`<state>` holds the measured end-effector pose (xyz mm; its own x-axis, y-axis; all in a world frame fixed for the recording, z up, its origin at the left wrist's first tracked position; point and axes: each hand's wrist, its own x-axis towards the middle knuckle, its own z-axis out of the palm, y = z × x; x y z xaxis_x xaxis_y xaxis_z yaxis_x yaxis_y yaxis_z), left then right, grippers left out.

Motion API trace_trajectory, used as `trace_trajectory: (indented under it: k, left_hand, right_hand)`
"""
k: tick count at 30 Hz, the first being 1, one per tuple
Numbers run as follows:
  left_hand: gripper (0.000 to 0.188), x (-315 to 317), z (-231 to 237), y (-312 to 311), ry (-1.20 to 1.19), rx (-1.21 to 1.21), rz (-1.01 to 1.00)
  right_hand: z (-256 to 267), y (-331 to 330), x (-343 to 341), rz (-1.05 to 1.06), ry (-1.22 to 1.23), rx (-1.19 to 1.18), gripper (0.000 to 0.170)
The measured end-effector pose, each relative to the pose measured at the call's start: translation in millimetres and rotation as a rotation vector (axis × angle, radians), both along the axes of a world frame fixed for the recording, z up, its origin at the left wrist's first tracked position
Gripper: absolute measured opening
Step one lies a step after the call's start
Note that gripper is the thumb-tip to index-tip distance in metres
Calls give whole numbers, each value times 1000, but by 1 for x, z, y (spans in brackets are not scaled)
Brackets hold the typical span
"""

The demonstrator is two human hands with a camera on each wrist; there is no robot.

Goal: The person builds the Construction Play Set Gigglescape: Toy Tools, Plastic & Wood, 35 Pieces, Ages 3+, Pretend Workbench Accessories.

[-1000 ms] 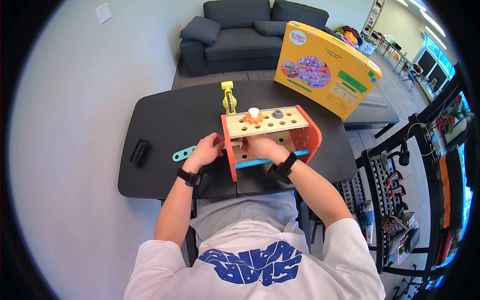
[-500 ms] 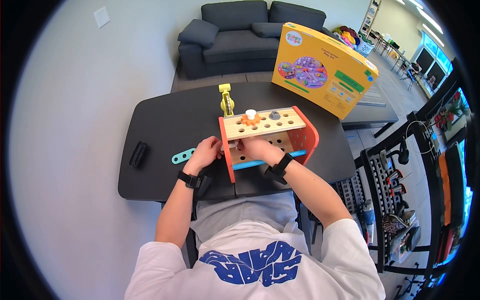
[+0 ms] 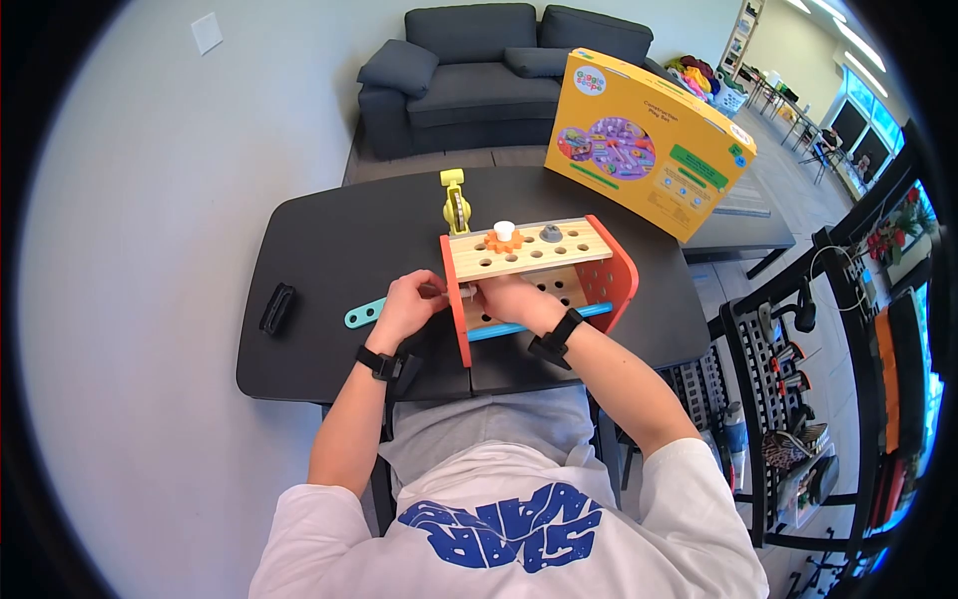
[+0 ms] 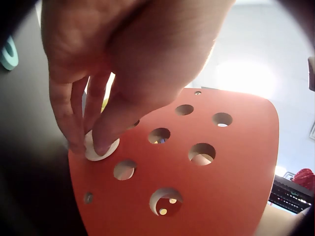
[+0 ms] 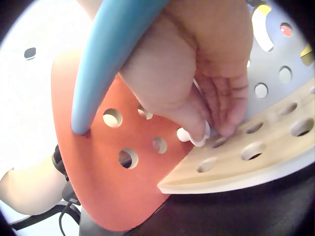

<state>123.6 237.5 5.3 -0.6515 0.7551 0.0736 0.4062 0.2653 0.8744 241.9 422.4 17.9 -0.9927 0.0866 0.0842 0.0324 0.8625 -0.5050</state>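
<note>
A wooden toy bench with red side panels (image 4: 231, 172) stands on the black table. My left hand (image 3: 407, 304) is outside its left panel, fingertips pinching a round white piece (image 4: 102, 147) against the panel in the left wrist view. Inside the bench, under the perforated wooden top (image 3: 539, 250), my right hand (image 3: 509, 299) pinches a white piece (image 5: 199, 137) at the inner face of that same panel. A blue bar (image 5: 110, 54) crosses the bench front, below the right hand. Whether both white pieces are joined is hidden.
On the bench top are an orange gear (image 3: 505, 241) with a white knob and a grey piece (image 3: 551, 234). A yellow-green toy (image 3: 455, 203) stands behind. A teal strip (image 3: 364, 313), a black case (image 3: 277, 309) and a yellow box (image 3: 649, 140) are also in view.
The head view has shifted slightly. Both hands stay at the left panel, with only small finger movements.
</note>
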Motion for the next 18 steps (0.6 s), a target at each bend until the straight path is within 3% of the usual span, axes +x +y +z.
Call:
trace_trajectory:
  k: [4, 6, 10, 12, 18]
  left_hand:
    - [12, -4, -1, -2, -21, -11, 27]
    - [14, -9, -12, -1, -90, 56, -19]
    - [18, -13, -17, 0, -154, 55, -25]
    - [20, -16, -17, 1, -397, -24, -61]
    - [18, -19, 3, -1, -267, -107, -169]
  right_hand:
    - [7, 0, 0, -51, -173, -194, 21]
    - [-4, 4, -2, -7, -72, -38, 19]
    - [3, 0, -2, 1, -81, 19, 20]
    - [13, -5, -1, -12, -94, 20, 25]
    - [5, -2, -4, 7, -143, 67, 29]
